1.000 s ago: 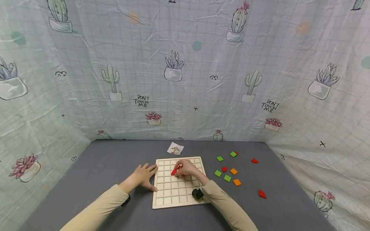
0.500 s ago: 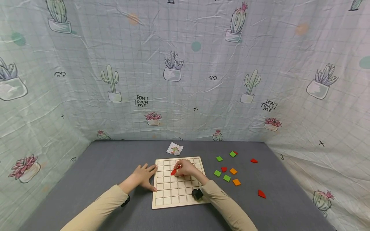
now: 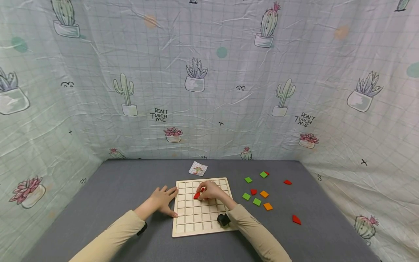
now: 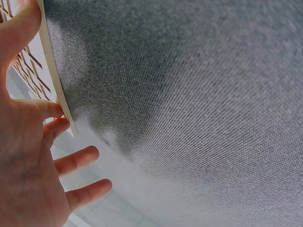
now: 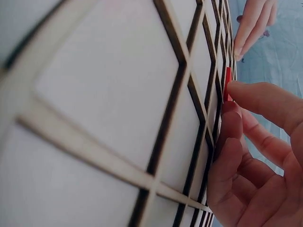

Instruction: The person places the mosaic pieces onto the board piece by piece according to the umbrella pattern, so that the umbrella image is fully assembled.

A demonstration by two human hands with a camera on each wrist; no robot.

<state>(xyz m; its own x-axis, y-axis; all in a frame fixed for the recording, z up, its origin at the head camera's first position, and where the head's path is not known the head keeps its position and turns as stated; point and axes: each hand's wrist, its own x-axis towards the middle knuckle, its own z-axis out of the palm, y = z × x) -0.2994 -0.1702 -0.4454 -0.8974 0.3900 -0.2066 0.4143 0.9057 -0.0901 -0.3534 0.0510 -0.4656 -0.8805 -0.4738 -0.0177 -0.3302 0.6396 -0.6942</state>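
A pale wooden grid board [image 3: 189, 219] lies on the dark grey table. My left hand [image 3: 161, 199] rests at its left edge with spread fingers; the left wrist view shows thumb and fingertips touching the rim [image 4: 59, 90]. Over the upper middle cells, my right hand [image 3: 210, 191] pinches a red wooden piece [image 3: 196, 195] between thumb and fingers. From the right wrist, that red piece [image 5: 227, 78] appears as a thin slab at the fingertips, close against the grid. More red [image 3: 203, 189] shows between the fingers, and the hand hides the cells beneath it.
A small picture card [image 3: 198, 169] lies behind the board. To the right are scattered green squares [image 3: 256, 202], orange squares [image 3: 268, 206] and red rounded pieces [image 3: 296, 219]. A cactus-print curtain [image 3: 209, 120] encloses the table's back and sides.
The head view has shifted very slightly. Both hands stay in place, and the right hand keeps its pinch on the red piece.
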